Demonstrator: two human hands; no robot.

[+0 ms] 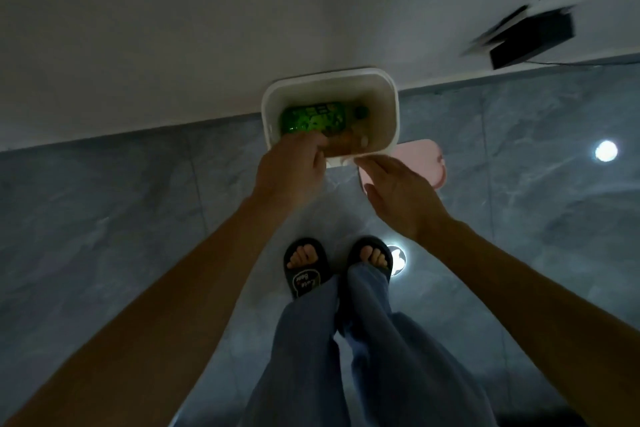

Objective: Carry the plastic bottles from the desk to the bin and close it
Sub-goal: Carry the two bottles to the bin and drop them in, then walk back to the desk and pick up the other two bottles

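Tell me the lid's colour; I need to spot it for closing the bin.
Pale pink. The lid lies on the floor beside the bin, seen in the head view.

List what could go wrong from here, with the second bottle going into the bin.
1. The left hand grips an orange bottle right at the bin rim; released there, it might catch the edge and fall out.
2. The green bottle lies across the bottom, so the load may sit high and block the lid.
3. The pink lid is on the floor beside the bin, partly behind the right hand.
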